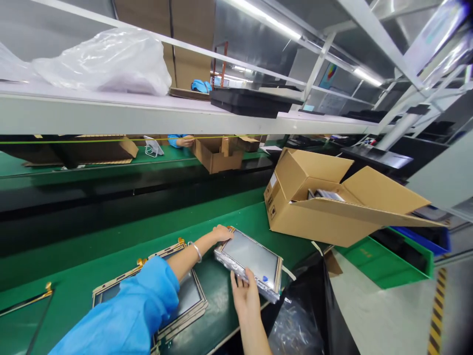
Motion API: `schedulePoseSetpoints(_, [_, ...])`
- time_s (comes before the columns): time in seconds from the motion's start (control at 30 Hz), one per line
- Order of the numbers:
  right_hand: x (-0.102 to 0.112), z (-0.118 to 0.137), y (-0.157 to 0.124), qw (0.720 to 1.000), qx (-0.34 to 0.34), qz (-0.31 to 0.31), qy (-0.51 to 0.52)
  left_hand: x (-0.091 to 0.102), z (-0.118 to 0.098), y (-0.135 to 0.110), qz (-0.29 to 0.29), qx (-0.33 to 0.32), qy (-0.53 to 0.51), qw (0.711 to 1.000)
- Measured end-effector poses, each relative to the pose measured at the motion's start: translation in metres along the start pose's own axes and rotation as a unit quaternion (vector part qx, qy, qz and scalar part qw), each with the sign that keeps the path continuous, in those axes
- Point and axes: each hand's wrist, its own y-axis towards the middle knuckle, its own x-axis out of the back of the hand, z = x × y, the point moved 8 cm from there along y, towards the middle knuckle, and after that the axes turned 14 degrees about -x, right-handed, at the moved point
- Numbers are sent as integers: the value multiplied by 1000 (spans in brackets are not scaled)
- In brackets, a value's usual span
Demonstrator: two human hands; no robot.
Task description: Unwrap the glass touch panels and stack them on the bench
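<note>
A flat display panel [254, 259] wrapped in clear plastic lies tilted over the near edge of the green bench [111, 241]. My left hand [220, 232], in a blue sleeve with a bracelet on the wrist, grips its far left corner. My right hand [244, 291] holds its near edge, thumb on top. Under my left forearm a stack of similar panels [190, 301] with brown frames rests on the bench.
An open cardboard box [325, 202] lies on its side to the right of the panel. Below the bench edge hangs a black bag [314, 305]. Another person's hand [185, 142] rests on the far bench beside a small carton [218, 153]. A shelf [148, 116] runs overhead.
</note>
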Motion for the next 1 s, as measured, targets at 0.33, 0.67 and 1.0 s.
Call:
schedulePoseSetpoints(0.33, [-117, -1, -38, 926, -61, 275, -253, 26, -8, 26, -29, 11, -76, 997])
schedulePoseSetpoints(0.67, [-103, 121, 49, 659, 320, 92, -675, -25, 27, -111, -194, -13, -325, 926])
schedulePoseSetpoints(1.0, [-94, 123, 67, 540, 325, 45, -775, -66, -7, -112, -142, -11, -446, 884])
